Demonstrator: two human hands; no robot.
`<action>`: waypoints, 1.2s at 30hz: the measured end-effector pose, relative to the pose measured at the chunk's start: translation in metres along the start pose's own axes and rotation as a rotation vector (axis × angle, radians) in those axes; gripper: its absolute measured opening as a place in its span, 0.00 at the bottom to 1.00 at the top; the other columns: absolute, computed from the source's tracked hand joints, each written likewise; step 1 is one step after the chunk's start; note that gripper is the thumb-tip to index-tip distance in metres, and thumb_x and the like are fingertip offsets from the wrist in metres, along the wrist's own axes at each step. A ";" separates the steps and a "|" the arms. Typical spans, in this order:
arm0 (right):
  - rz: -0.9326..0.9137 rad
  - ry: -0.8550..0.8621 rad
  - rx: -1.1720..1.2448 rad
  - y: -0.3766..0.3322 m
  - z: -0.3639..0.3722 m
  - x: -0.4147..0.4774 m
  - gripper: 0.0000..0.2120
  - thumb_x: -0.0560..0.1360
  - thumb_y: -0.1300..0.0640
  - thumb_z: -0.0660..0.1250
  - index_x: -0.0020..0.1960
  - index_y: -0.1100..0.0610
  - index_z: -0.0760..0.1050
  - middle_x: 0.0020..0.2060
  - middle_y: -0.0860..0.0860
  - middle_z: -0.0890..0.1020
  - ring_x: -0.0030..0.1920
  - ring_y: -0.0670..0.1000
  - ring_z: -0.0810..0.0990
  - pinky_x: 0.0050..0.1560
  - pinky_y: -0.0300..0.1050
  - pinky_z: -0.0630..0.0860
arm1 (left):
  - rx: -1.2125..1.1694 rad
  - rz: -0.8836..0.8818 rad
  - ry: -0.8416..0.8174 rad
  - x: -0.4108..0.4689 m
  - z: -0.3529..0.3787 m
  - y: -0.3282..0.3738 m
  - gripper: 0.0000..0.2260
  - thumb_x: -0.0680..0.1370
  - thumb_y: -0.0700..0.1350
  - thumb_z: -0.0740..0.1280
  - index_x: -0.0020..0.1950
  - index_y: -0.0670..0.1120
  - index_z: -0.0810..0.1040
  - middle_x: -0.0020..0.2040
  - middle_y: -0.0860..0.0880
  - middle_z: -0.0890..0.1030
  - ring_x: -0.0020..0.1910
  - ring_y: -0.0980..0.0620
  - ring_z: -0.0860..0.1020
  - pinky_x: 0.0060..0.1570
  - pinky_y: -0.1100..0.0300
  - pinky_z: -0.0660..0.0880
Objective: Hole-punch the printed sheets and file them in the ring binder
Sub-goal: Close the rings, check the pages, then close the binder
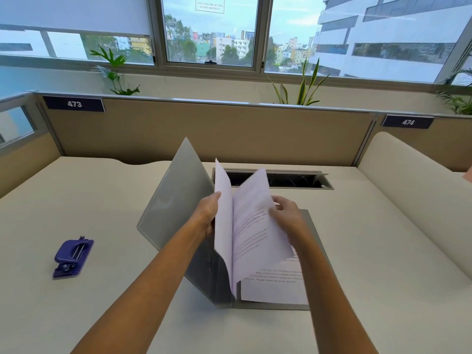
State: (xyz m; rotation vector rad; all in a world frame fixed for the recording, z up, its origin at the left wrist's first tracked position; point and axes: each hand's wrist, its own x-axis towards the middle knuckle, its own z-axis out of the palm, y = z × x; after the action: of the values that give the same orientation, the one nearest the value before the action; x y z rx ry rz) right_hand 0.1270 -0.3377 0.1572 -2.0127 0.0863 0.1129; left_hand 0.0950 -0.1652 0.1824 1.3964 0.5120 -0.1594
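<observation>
A grey ring binder (176, 198) lies open in the middle of the desk, its left cover raised at a slant and its right cover flat. White printed sheets (251, 226) stand up from the spine, fanned apart. My left hand (208, 213) grips the left sheets at their edge. My right hand (287, 215) holds the right sheets, bent over toward the right. One more printed sheet (275, 282) lies flat on the right cover. The rings are hidden by the paper. A purple hole punch (73, 258) sits on the desk at the left, apart from both hands.
A cream desk (102, 200) is bounded by a tan partition (204, 129) at the back and a curved cream divider (408, 180) on the right. An open cable slot (288, 180) lies just behind the binder. Plants stand on the windowsill beyond.
</observation>
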 end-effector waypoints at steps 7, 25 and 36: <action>0.184 0.103 -0.038 0.080 -0.065 0.017 0.16 0.71 0.65 0.60 0.53 0.51 0.78 0.50 0.55 0.83 0.50 0.58 0.81 0.57 0.57 0.78 | -0.008 0.029 0.015 -0.001 -0.004 0.001 0.17 0.83 0.49 0.53 0.66 0.40 0.68 0.54 0.40 0.78 0.46 0.45 0.76 0.47 0.54 0.73; -0.197 0.164 -0.683 0.162 -0.023 0.007 0.17 0.79 0.61 0.60 0.66 0.56 0.74 0.69 0.54 0.72 0.67 0.53 0.72 0.65 0.44 0.67 | -0.026 0.028 0.023 -0.001 -0.004 -0.002 0.12 0.83 0.49 0.52 0.55 0.43 0.68 0.40 0.44 0.77 0.38 0.48 0.76 0.40 0.55 0.74; -0.232 0.171 -0.125 0.062 0.015 -0.003 0.16 0.79 0.56 0.62 0.66 0.55 0.73 0.63 0.51 0.77 0.62 0.51 0.75 0.63 0.45 0.72 | -0.024 0.018 -0.003 0.003 0.000 -0.003 0.16 0.82 0.51 0.53 0.62 0.41 0.69 0.44 0.44 0.78 0.41 0.46 0.77 0.44 0.54 0.74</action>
State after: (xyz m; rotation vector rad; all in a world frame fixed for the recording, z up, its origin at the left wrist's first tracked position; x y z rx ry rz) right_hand 0.1169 -0.3511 0.0955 -2.1382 -0.0474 -0.2061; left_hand 0.0960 -0.1649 0.1782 1.3771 0.4972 -0.1410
